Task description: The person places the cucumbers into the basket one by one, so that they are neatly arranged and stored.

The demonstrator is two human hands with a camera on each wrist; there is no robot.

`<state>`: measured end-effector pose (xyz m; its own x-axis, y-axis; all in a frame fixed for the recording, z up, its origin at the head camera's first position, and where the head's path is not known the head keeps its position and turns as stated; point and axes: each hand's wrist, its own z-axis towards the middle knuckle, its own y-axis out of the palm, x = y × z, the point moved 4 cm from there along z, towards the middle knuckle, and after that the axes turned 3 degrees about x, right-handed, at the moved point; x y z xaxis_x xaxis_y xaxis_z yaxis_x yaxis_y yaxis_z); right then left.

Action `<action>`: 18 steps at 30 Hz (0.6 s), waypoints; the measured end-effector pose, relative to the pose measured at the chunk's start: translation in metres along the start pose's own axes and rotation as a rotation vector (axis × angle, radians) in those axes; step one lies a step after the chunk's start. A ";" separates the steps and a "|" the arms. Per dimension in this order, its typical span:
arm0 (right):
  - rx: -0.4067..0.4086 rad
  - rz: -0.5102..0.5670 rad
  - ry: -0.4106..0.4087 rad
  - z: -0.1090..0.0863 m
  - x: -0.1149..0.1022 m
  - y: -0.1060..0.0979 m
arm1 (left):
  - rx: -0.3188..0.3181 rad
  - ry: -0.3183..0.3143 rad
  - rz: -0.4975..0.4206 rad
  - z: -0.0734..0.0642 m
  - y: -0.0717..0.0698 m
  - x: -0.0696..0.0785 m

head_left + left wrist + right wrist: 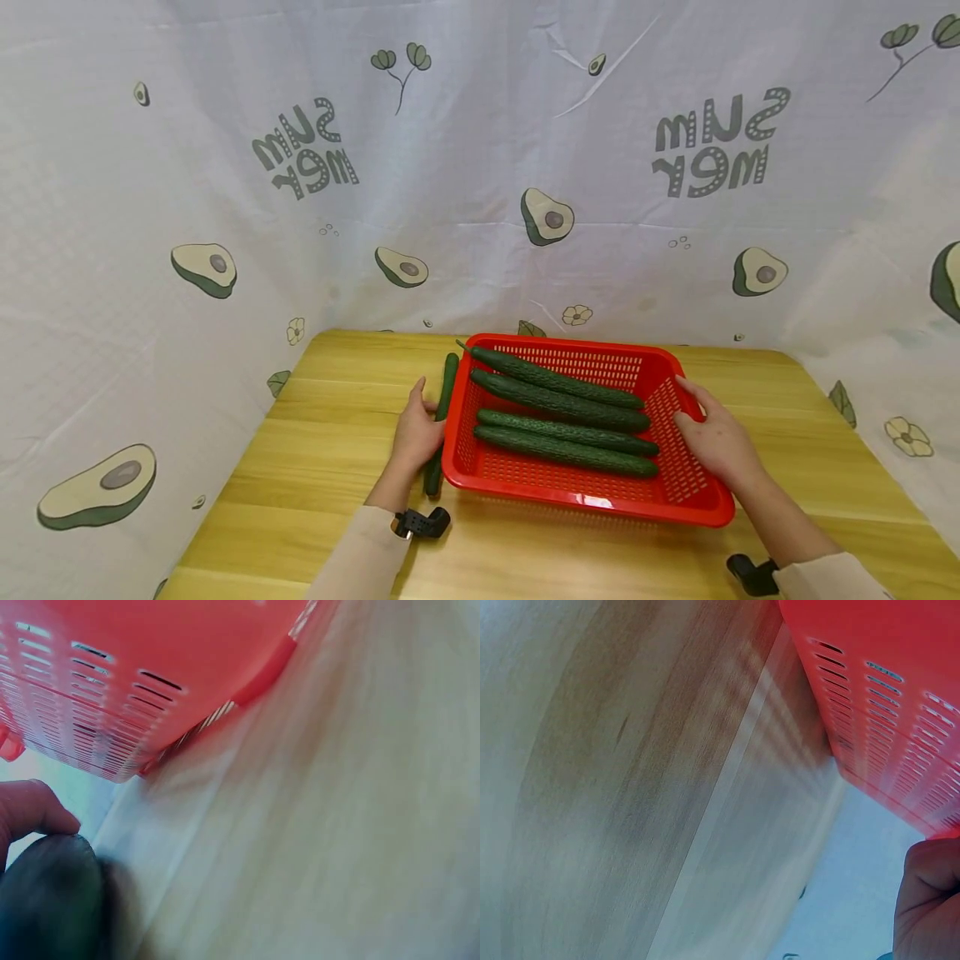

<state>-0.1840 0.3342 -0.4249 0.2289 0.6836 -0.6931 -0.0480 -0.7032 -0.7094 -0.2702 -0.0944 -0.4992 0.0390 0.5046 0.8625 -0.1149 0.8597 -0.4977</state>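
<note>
A red plastic basket (585, 498) with slotted walls stands on the table, with several long green cucumbers (562, 407) lying side by side in it. My right hand (720, 437) grips the basket's right rim, the thumb reaching over to the inside. Along the outside of the left wall lies another cucumber (448, 387). My left hand (416, 429) is at this cucumber, close against the basket's left rim. In the left wrist view a bent finger (41, 806) touches the dark cucumber (52, 900); the other fingers are hidden there.
The wooden table (300, 467) extends to both sides of the basket. A white cloth (480, 150) printed with avocados and lettering hangs behind and beside it. Each wrist wears a small black camera (427, 522).
</note>
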 end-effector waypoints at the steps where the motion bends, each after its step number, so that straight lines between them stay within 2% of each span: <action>1: 0.000 0.002 0.003 0.000 0.000 0.000 | 0.005 -0.011 -0.016 -0.001 0.000 0.000; 6: 0.000 0.011 0.016 0.001 0.000 0.000 | 0.036 -0.029 -0.086 -0.002 -0.001 -0.003; 12: -0.002 0.014 0.021 0.001 0.001 0.000 | 0.105 -0.094 -0.226 -0.002 -0.005 -0.009; 18: -0.001 0.015 0.017 0.000 0.001 0.000 | 0.150 -0.078 -0.317 -0.001 -0.009 -0.009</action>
<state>-0.1840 0.3348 -0.4262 0.2447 0.6697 -0.7012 -0.0507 -0.7133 -0.6990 -0.2686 -0.1066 -0.5025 0.0206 0.2021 0.9792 -0.2540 0.9483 -0.1904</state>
